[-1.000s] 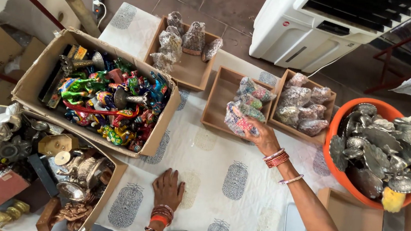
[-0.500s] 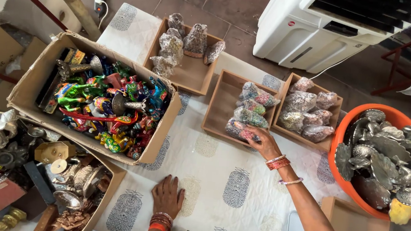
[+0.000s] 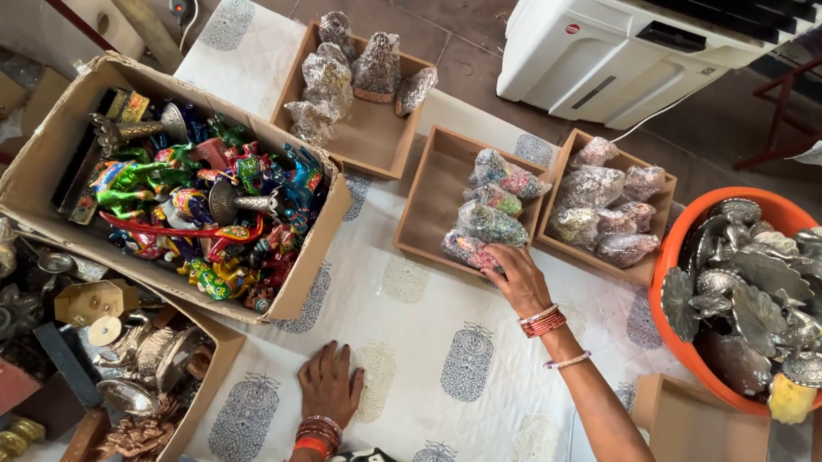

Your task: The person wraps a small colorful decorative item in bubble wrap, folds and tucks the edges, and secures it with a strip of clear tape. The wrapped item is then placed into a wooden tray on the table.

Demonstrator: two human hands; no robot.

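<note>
My right hand (image 3: 519,278) reaches into the middle wooden tray (image 3: 427,208) and rests on a plastic-wrapped colourful figurine (image 3: 470,251) at its near edge. More wrapped figurines (image 3: 495,197) lie stacked behind it in the same tray. My left hand (image 3: 329,382) lies flat, palm down, on the white printed cloth (image 3: 421,333), holding nothing. Both wrists wear red and orange bangles.
A cardboard box of bright painted figures (image 3: 203,201) sits at left, a box of brass items (image 3: 68,349) below it. Two more wooden trays (image 3: 359,141) (image 3: 648,274) hold wrapped pieces. An orange tub of silver metal leaves (image 3: 767,285) is right. A white cooler (image 3: 640,42) stands behind.
My right hand has set the wrapped figurine down into the middle tray and now rests on it. The left hand stays flat on the cloth. The view has shifted slightly.
</note>
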